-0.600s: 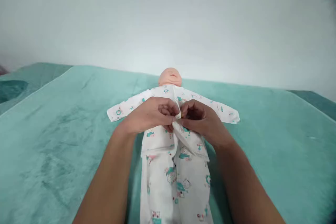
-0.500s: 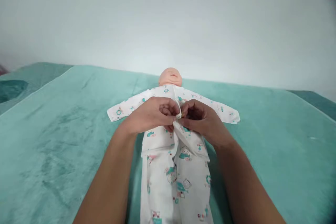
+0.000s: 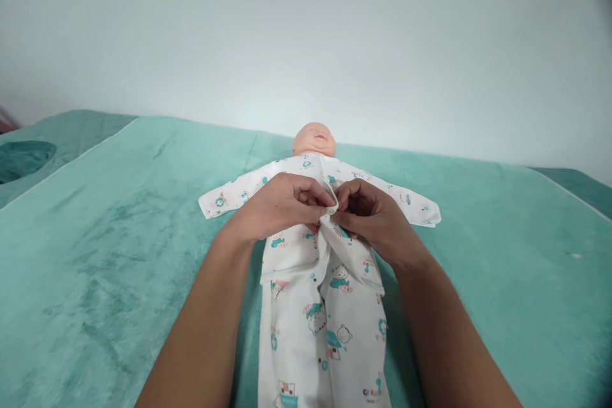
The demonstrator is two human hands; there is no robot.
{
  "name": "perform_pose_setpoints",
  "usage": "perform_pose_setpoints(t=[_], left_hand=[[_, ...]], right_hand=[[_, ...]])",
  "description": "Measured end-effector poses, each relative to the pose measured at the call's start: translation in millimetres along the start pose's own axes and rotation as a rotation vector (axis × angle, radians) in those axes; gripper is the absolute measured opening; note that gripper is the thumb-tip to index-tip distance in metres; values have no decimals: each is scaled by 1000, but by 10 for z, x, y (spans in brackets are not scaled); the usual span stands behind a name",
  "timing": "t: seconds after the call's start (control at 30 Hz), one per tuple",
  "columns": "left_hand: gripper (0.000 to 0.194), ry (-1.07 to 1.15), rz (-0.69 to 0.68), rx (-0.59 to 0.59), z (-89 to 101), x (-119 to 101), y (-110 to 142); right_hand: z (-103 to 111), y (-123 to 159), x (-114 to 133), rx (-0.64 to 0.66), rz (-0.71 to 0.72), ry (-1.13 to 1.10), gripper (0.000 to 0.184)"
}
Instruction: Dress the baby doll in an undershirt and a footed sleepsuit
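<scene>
A baby doll [image 3: 314, 139] lies on its back, dressed in a white printed baby shirt [image 3: 287, 262] with its sleeves spread to both sides. White printed baby trousers [image 3: 296, 344] cover the legs below the shirt hem. My left hand [image 3: 289, 207] pinches the shirt's front edge at chest height, fingers closed on the cloth. Close against it, my right hand [image 3: 368, 213] pinches the same front opening from the other side. A small button or snap shows on the raised edge between my fingertips. My fingers partly hide the fastening.
A green plush blanket [image 3: 119, 255] spreads under the doll and across the bed. A pale wall [image 3: 306, 44] rises behind its far edge. At the left lies a darker green oval patch [image 3: 23, 159].
Both hands keep their pinch on the shirt front, with the edge lifted slightly and the small fastening now more visible. The whole view has shifted a little.
</scene>
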State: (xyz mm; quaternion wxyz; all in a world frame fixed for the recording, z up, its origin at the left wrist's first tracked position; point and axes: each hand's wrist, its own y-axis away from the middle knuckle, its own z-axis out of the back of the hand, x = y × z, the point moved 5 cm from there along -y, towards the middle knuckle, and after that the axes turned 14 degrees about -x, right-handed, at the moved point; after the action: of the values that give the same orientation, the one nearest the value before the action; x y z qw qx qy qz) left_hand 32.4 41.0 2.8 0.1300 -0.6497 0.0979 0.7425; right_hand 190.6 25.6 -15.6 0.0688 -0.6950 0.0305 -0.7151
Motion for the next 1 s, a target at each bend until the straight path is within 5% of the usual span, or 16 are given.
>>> perform_pose_setpoints(t=[0.27, 1.0], left_hand=[[11, -11, -36, -84, 7, 10, -16], [10, 130, -1, 32, -8, -27, -2]], right_hand=[[11, 4, -5, -48, -62, -8, 17], [10, 21, 4, 29, -99, -65, 17]])
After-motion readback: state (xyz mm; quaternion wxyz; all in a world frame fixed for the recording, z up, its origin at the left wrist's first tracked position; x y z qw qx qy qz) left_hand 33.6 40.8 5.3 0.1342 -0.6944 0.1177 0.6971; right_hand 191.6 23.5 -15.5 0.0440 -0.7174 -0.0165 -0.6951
